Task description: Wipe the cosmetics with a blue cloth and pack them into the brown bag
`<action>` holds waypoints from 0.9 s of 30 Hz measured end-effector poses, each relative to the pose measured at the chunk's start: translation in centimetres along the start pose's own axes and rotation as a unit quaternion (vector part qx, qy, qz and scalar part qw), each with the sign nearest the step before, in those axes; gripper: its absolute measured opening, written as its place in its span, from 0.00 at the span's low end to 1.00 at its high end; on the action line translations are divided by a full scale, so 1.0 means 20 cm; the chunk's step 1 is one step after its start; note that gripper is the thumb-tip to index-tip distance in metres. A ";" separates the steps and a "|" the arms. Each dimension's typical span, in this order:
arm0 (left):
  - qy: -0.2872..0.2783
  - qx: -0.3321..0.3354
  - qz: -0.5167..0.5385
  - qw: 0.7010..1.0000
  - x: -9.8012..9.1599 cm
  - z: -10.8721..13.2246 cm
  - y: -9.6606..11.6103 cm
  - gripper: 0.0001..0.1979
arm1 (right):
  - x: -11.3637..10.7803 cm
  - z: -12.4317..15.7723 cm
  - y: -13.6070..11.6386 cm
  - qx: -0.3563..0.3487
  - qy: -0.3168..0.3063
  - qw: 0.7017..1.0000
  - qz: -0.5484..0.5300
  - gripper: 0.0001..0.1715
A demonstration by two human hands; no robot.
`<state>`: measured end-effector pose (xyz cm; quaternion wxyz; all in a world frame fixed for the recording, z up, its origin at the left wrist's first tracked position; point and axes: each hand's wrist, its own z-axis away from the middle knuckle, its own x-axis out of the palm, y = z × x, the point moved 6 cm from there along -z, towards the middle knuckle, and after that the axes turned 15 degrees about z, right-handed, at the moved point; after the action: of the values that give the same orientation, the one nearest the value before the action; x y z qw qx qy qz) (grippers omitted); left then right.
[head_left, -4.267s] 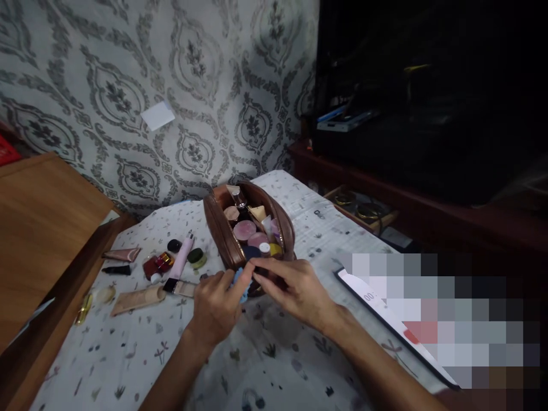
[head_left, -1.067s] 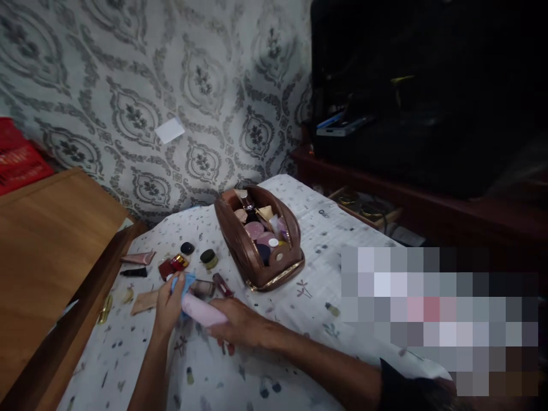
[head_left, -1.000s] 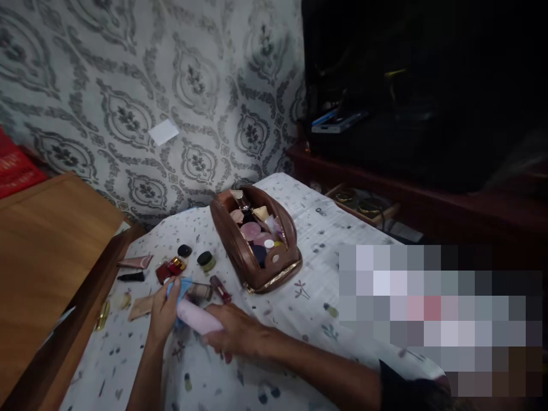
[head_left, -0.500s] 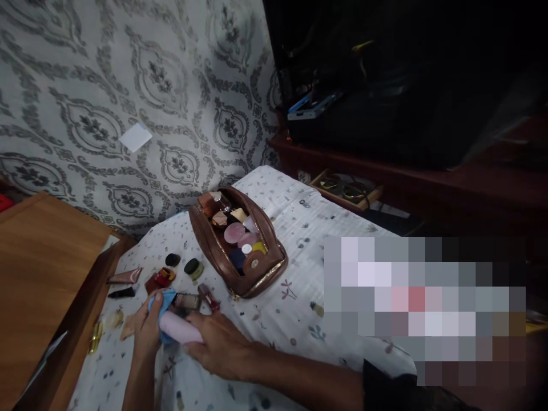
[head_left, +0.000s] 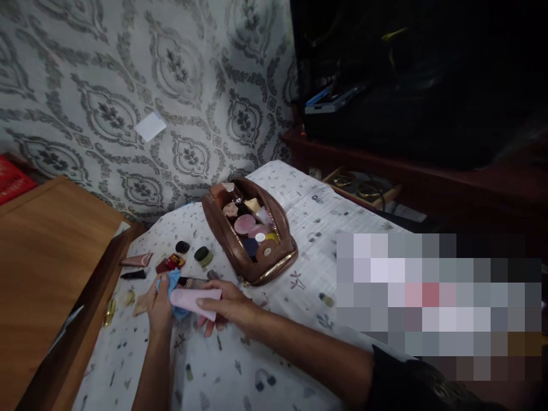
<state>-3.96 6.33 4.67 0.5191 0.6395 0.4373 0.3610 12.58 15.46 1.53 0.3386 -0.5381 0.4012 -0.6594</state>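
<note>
My right fingers [head_left: 209,327] grip the pink tube [head_left: 190,300], likely to steady it, while my left fingers [head_left: 163,284] hold the blue cloth [head_left: 173,277] against it.

Left grip [head_left: 158,299] curled near clasping right grip [head_left: 226,303].

The single camera, worn on the person's head, looks forward and down from above the near side of the printed cloth [head_left: 240,374]. It is close in: the left hand [head_left: 159,302] and right hand [head_left: 225,308] sit low, left of centre. Slightly farther off, the brown cosmetics bag [head_left: 233,251] lies near mid-frame. Beyond, the wide view takes in patterned wallpaper [head_left: 180,74] at upper left and a dark screen [head_left: 406,114] at upper right.
</note>
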 end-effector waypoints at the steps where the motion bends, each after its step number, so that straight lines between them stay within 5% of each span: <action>1: 0.007 0.012 -0.003 1.000 0.00 0.00 0.01 0.25 | -0.01 0.00 -0.01 -0.017 0.013 1.000 -0.005 0.38; 11: -0.006 0.073 -0.029 0.997 0.03 0.01 -0.01 0.22 | -0.09 0.00 -0.04 -0.068 0.110 0.992 -0.004 0.39; 16: -0.063 0.104 -0.038 0.992 0.04 0.02 0.06 0.20 | -0.12 0.00 -0.03 -0.065 0.117 0.989 0.069 0.35; 23: -0.045 0.009 0.025 0.999 0.01 -0.03 -0.03 0.22 | -0.10 0.04 -0.12 -0.183 0.104 0.917 0.339 0.27; 27: -0.035 -0.069 0.082 0.994 0.01 -0.04 -0.09 0.26 | -0.11 0.03 -0.12 -0.178 0.119 0.916 0.340 0.27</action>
<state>-4.90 6.88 3.03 0.5455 0.6480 0.3392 0.4092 13.63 18.34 2.84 0.3911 -0.3380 0.7081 -0.4810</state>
